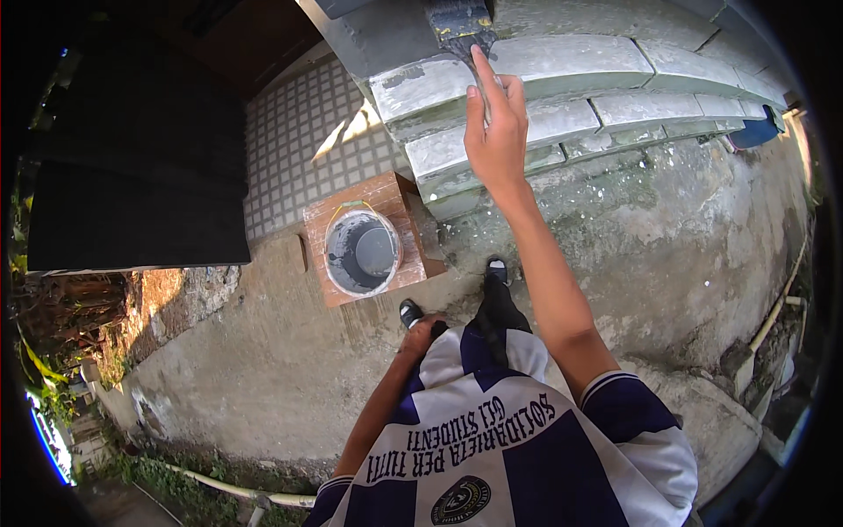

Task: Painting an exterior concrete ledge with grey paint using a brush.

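Observation:
My right hand (497, 123) is raised at the top centre, holding the handle of a wide, paint-caked brush (461, 22). The bristle end lies against a dark grey painted surface (369, 35) above whitish, grey-smeared ledges (509, 136). My left hand (428, 329) hangs low beside my dark trouser leg, its fingers too hidden to make out. Just above and left of it, a bucket (386, 255) with grey paint inside and a raised handle stands on a brown wooden box (327, 285).
Stepped ledges curve along the right toward a blue object (755, 132). A checkered tile floor (281, 158) lies at upper left beside a large dark panel (132, 211). Pipes (228, 483) run along the lower left and right edges of the concrete ground (237, 378), near plants and rubble.

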